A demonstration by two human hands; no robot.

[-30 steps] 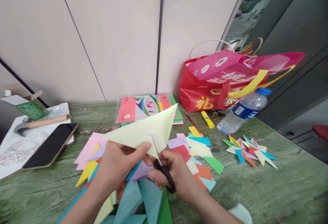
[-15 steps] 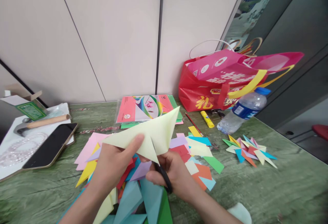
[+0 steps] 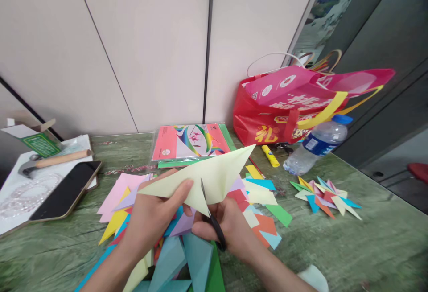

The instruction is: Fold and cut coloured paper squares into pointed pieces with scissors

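Note:
My left hand (image 3: 163,207) pinches a pale yellow sheet of paper (image 3: 217,171), its thumb lying on top near the left corner. My right hand (image 3: 224,223) is closed round the black handle of a pair of scissors (image 3: 216,232). One dark blade shows over the paper, and a slit runs up from the lower edge. The other blade is hidden behind the sheet. Under both hands lies a heap of coloured paper pieces, with teal folded strips (image 3: 199,256) nearest me. Cut scraps (image 3: 264,220) are spread right of my right hand.
Behind the hands lies a packet of coloured paper (image 3: 187,142). A red bag (image 3: 261,118), a water bottle (image 3: 317,142), a glue stick (image 3: 270,155) and a paper star (image 3: 326,194) are on the right. Leftward are a phone (image 3: 67,189) and a wooden-handled tool (image 3: 63,157).
The pale yellow paper has shifted right and tilted, its tip now farther right. The scissors' blade shows higher over the sheet. Both hands keep their hold.

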